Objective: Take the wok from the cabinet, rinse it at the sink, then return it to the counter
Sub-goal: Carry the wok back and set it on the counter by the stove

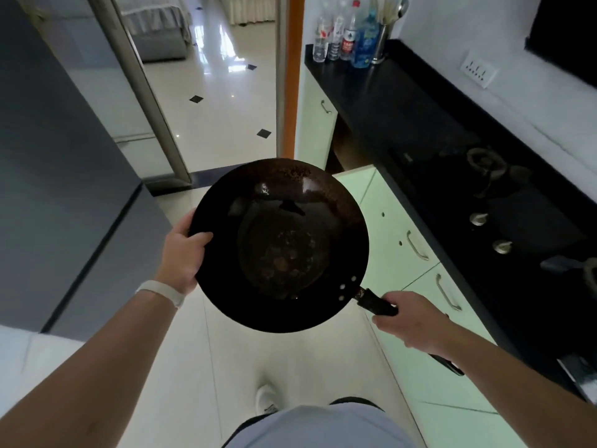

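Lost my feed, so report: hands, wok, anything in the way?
Left hand grips wok rim, right hand grips handle. Wok in the air beside counter. Nothing blocking.

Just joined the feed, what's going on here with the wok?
A person is holding a dark wok in the air above the kitchen floor. The left hand grips its rim and the right hand grips its handle. The wok faces up and has brownish patches inside. A black counter with a stove runs along the right, and bottles stand at its far end. Whether the wok has been rinsed cannot be told.
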Demonstrator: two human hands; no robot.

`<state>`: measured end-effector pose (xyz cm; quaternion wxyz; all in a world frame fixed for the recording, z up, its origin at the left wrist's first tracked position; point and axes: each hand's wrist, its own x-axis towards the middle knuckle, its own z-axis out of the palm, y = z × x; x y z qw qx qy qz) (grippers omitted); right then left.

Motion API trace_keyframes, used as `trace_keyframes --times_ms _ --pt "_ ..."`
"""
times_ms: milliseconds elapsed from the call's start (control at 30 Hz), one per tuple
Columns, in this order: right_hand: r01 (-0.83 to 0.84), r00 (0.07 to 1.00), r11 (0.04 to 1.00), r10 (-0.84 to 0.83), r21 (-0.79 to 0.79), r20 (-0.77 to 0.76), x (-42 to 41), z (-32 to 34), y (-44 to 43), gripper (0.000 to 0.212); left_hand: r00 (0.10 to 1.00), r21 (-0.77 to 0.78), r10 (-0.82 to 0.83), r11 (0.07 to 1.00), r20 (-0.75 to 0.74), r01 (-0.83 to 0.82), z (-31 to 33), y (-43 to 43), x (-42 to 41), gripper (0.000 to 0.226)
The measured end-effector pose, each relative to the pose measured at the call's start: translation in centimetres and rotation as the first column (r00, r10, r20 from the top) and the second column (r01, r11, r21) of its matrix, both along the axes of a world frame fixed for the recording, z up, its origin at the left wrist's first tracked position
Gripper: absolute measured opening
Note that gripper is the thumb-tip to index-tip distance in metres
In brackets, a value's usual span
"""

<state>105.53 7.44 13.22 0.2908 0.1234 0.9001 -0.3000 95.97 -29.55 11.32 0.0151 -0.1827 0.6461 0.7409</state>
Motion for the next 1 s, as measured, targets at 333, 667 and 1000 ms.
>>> trace_keyframes --times_ms 333,667,1000 --pt "-0.003 1.0 1.0 0.003 -0.007 -0.005 -9.1 0.3 -5.5 0.013 1.0 0.012 -0.01 1.0 -0.008 0.01 0.9 -5.1 -8.7 0.049" --pt "-0.004 1.0 0.997 0.004 -0.079 0.004 -24.9 -2.7 -6.9 0.016 0.999 -0.052 -0.032 0.998 0.027 0.033 0.4 -6.4 -25.0 0.047" --pt "0.025 0.999 0.992 -0.031 -0.121 -0.042 -40.2 -1.0 -6.1 0.008 0.998 -0.067 -0.065 0.996 0.006 0.065 1.7 -5.9 -41.4 0.047"
